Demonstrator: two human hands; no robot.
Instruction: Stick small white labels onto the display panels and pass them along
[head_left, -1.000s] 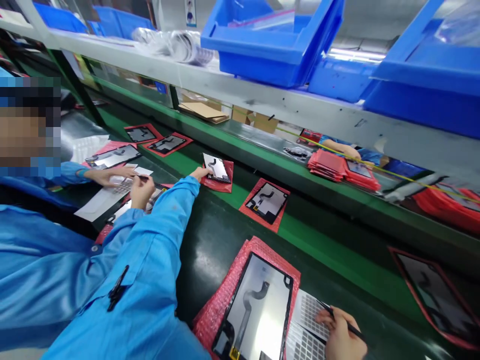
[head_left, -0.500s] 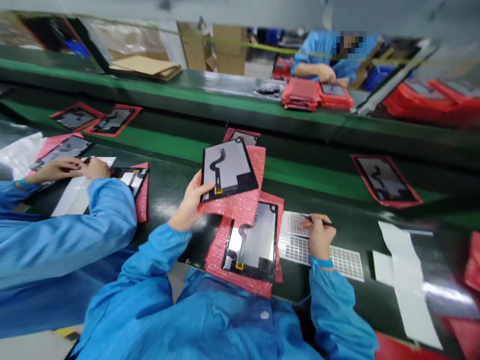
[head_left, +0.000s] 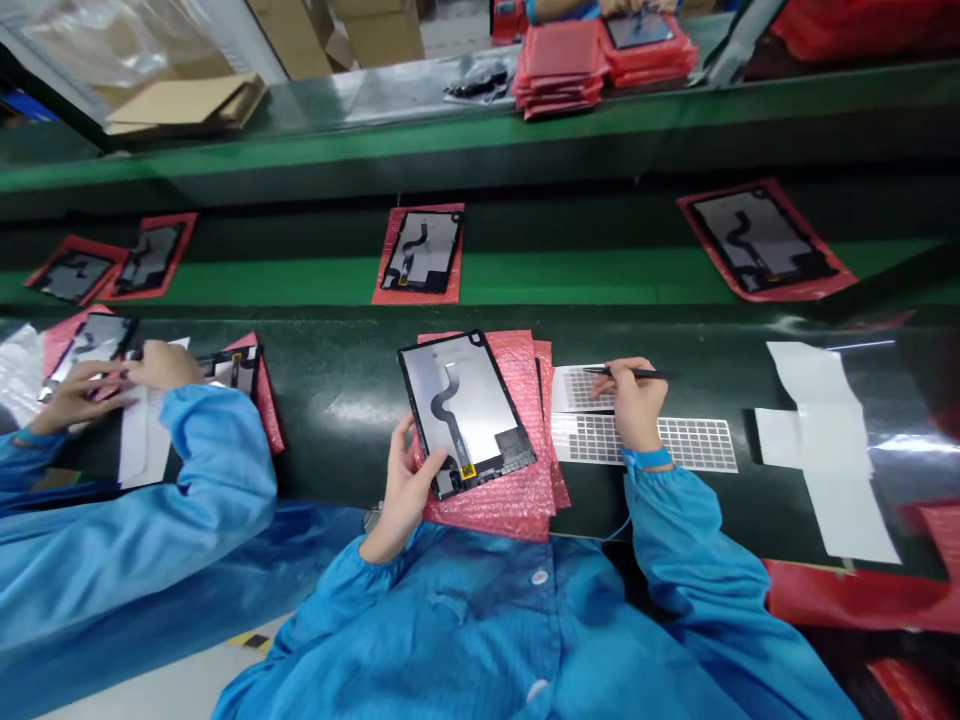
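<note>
My left hand (head_left: 409, 485) grips the lower left edge of a tablet screen (head_left: 480, 400), thumb on top. Its silver back faces up, with a dark curved ribbon cable (head_left: 446, 400) and a yellow tab at the lower edge. Beneath it lie pink bubble-wrap pouches (head_left: 517, 500); the screen lying on them earlier is mostly hidden. In my right hand (head_left: 637, 400), closed fingers hold slim black tweezers (head_left: 652, 375), pointing left. That hand is over two white sheets of small grey stickers, an upper sticker sheet (head_left: 574, 388) and a lower sticker sheet (head_left: 697, 445).
On my left, a co-worker's hands (head_left: 161, 365) work over white paper. More screens on pink pouches lie along the green ledge, one in the middle (head_left: 424, 250) and one at right (head_left: 761, 240). White backing paper (head_left: 817, 430) lies right. Red pouches (head_left: 559, 65) are stacked behind.
My left hand has brought the screen down and toward me, over the pink pouches. My right hand stays over the sticker sheets with the tweezers. The view has tilted down.
</note>
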